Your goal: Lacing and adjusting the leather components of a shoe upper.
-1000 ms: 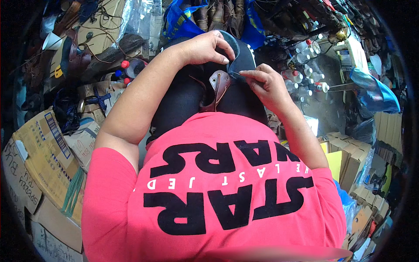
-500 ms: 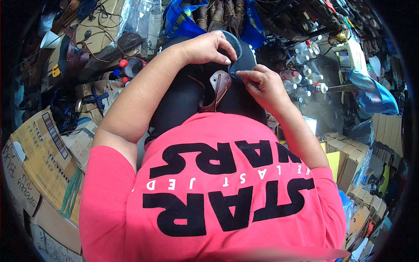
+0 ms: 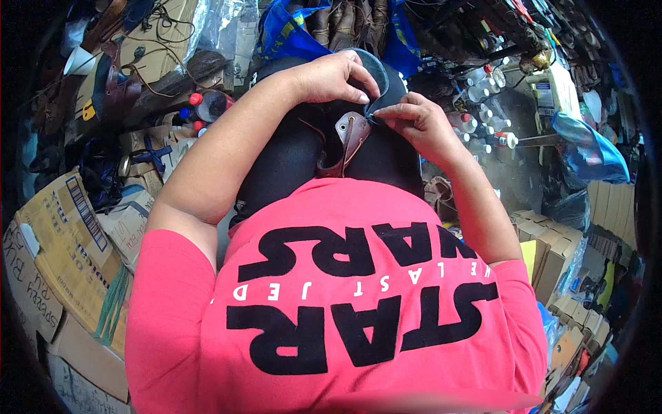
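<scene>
Above my lap is a curved dark blue-grey strip-like piece (image 3: 376, 69), perhaps leather or rubber, bent round in a loop. My left hand (image 3: 345, 79) is closed on its left side, with thumb and fingers bent over the edge. Thumb and forefinger of my right hand (image 3: 416, 123) pinch the lower end of the same piece, close to the left fingertips. Just below the hands lies a brown leather shoe part (image 3: 353, 129) with a pale inner flap, a metal eyelet and a thin lace. Whether it is joined to the dark piece is hidden.
Beyond my knees stands a blue bag (image 3: 293, 34) beside brown leather-wrapped forms (image 3: 343, 24). Several plastic bottles (image 3: 483, 124) crowd the floor at the right. Cardboard boxes (image 3: 72, 231) are stacked at the left, near red-capped bottles (image 3: 210, 105). More cartons (image 3: 552, 241) stand at the right.
Both hands have shifted slightly, and the curved piece has moved a little to the right. The brown shoe part's pale flap has tilted and shows more of its surface.
</scene>
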`<move>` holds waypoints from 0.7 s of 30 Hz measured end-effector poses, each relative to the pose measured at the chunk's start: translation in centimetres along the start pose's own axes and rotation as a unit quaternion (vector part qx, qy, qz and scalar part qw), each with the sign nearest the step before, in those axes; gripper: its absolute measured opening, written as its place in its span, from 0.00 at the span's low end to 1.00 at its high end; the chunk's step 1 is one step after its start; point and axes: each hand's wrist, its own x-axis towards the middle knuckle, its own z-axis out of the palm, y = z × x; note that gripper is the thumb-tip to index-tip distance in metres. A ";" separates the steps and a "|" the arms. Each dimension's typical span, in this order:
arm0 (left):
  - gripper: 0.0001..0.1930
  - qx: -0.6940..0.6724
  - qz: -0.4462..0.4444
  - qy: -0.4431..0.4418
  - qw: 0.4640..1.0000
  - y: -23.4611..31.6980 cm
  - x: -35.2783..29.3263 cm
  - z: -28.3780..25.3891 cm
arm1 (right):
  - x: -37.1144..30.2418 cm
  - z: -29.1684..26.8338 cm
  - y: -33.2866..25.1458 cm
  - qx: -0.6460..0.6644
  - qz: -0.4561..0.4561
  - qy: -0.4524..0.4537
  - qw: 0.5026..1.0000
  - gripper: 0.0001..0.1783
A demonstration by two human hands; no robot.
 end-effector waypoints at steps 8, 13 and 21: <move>0.14 -0.009 0.022 -0.005 1.000 -0.5 0.0 0.1 | 0.7 -0.1 2.0 0.122 0.050 -0.055 0.990 0.19; 0.14 0.026 0.004 0.014 1.000 -0.4 0.0 0.7 | 1.0 1.0 -0.3 -0.001 0.024 0.011 1.000 0.09; 0.17 0.248 -0.067 0.130 0.958 0.4 -7.2 -0.6 | 0.1 1.1 -0.6 -0.003 -0.026 0.052 0.998 0.07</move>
